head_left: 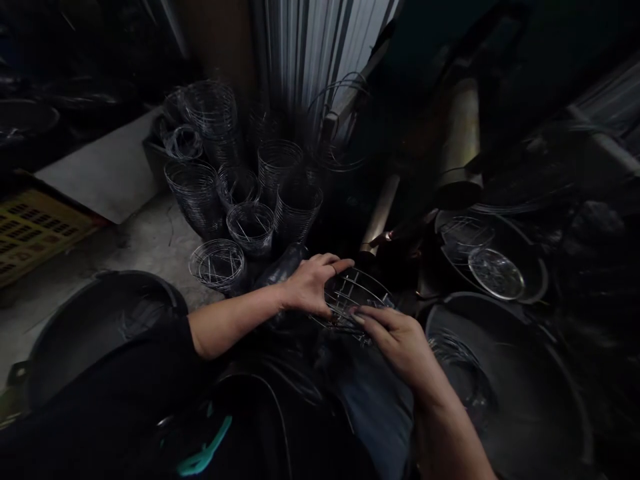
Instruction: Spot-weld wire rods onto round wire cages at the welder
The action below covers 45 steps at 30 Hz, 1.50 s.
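Left hand (313, 283) gripped the wire frame's (363, 290) rim, right hand (397, 333) pinched its near side, fingertip contact blurred; wire stacks (250, 220) stood beyond the left hand.

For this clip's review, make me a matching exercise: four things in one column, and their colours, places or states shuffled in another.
Things
1. Crate
2. Round wire frame
3. Narrow strip on the dark cloth
4. Wire baskets

Colours, places, states
A. Turquoise
B. Nested in several stacks
C. Yellow
D. Between the left hand and the right hand

Right pairs: 1-C, 2-D, 3-A, 4-B
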Motion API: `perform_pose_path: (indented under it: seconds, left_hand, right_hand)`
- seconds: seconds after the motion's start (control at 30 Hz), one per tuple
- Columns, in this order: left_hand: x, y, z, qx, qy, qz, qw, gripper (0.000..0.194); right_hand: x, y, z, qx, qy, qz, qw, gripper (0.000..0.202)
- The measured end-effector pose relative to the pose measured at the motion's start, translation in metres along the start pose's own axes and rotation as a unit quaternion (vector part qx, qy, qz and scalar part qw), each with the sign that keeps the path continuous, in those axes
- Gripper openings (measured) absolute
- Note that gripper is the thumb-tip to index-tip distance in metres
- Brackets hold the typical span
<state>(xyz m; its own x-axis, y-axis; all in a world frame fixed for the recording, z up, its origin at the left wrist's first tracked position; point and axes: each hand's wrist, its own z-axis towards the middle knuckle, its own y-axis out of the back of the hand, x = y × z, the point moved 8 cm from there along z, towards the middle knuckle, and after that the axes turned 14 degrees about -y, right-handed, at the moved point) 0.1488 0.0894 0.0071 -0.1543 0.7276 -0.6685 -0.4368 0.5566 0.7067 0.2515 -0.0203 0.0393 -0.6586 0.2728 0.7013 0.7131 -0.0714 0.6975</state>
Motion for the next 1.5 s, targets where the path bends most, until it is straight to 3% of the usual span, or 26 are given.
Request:
perform_pose_path:
  seconds: [0.13, 0.2, 0.4, 0.6, 0.87, 1.13, 1.33, 1.43, 1.5]
  left_hand:
    - [0.006, 0.004, 0.0, -0.021, 0.009, 0.001, 1.0, 0.106]
    - [0.011, 0.007, 0.001, -0.033, 0.011, -0.002, 0.999, 0.107]
    - [0.016, 0.011, 0.011, -0.053, 0.005, -0.028, 0.998, 0.106]
    - [0.021, 0.02, 0.034, -0.092, -0.005, -0.047, 0.995, 0.106]
    - [0.034, 0.025, 0.064, -0.121, -0.003, -0.094, 0.988, 0.108]
    - [0.039, 0.028, 0.07, -0.119, 0.006, -0.123, 0.985, 0.102]
    - [0.049, 0.035, 0.086, -0.114, 0.02, -0.097, 0.989, 0.105]
    - [0.051, 0.035, 0.092, -0.109, 0.021, -0.098, 0.989, 0.107]
    - [0.053, 0.034, 0.094, -0.105, 0.028, -0.096, 0.989, 0.109]
  right_hand:
    - [0.002, -0.016, 0.003, -0.088, 0.06, -0.233, 0.967, 0.028]
    - [0.005, -0.021, -0.001, -0.112, 0.099, -0.28, 0.948, 0.029]
    - [0.01, -0.003, 0.001, -0.178, 0.185, -0.198, 0.946, 0.022]
    - [0.013, 0.018, 0.018, -0.216, 0.209, -0.185, 0.936, 0.019]
    - [0.01, 0.042, 0.047, -0.223, 0.195, -0.198, 0.934, 0.021]
    - [0.005, 0.049, 0.06, -0.215, 0.159, -0.142, 0.953, 0.022]
    - [0.003, 0.058, 0.08, -0.228, 0.146, -0.126, 0.954, 0.025]
    - [0.003, 0.061, 0.079, -0.238, 0.134, -0.131, 0.953, 0.028]
    - [0.004, 0.07, 0.067, -0.283, 0.107, -0.091, 0.949, 0.029]
